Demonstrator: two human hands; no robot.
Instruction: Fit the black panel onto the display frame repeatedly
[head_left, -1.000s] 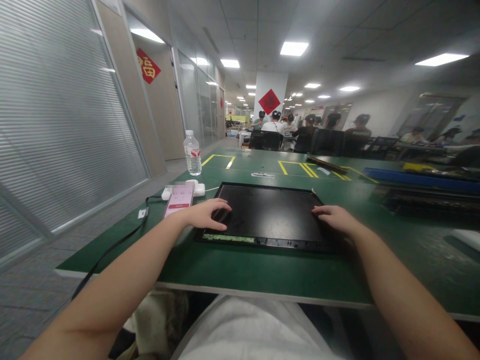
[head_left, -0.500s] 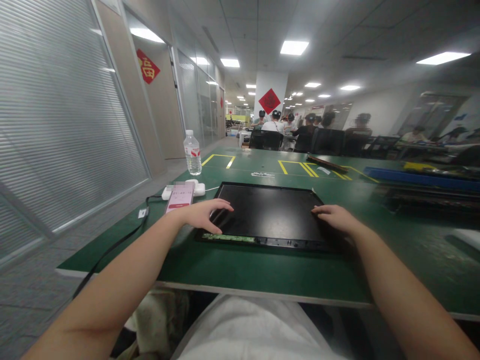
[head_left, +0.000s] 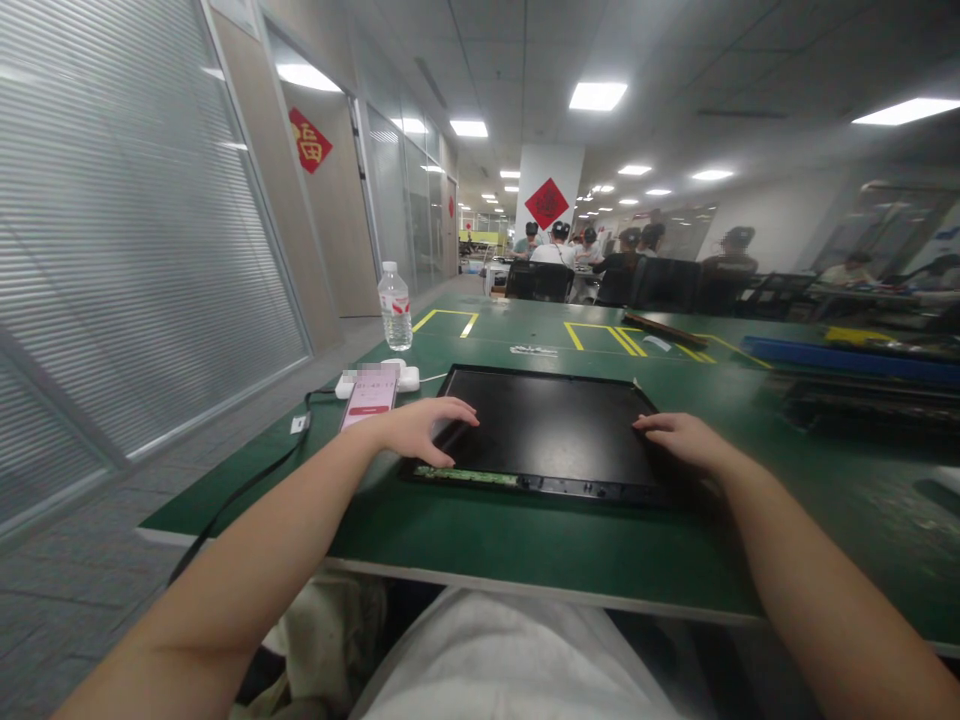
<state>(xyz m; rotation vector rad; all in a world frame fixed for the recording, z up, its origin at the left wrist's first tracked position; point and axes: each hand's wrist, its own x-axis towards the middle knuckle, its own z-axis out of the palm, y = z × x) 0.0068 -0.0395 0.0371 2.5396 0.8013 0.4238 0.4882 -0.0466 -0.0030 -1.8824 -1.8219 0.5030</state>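
Panel, one, black, framed: lying flat on the green table straight before me, centre of the dial for all bearings here; green strip along its near edge at 7 o'clock. Left hand, mine: at 9 o'clock, half open, thumb spread well apart from the fingers, closed on nothing; fingers reach over the panel's side, thumb down by the strip; whether the tips press, I cannot tell. Right hand, mine: at 3 o'clock, fingers loosely bent, tips at the panel's side edge; thumb hidden, so I cannot tell whether I have hold of that edge. Phone, one, screen lit: between 9 and 10 o'clock, just beyond my left wrist, leaning on white plugs. Cable, black, tagged: 9 o'clock, running over the table's edge. Bottle, clear, white cap, upright: 10 o'clock. Dark bar: 1 o'clock, near yellow tape. Blue bar: 2 o'clock, well apart.
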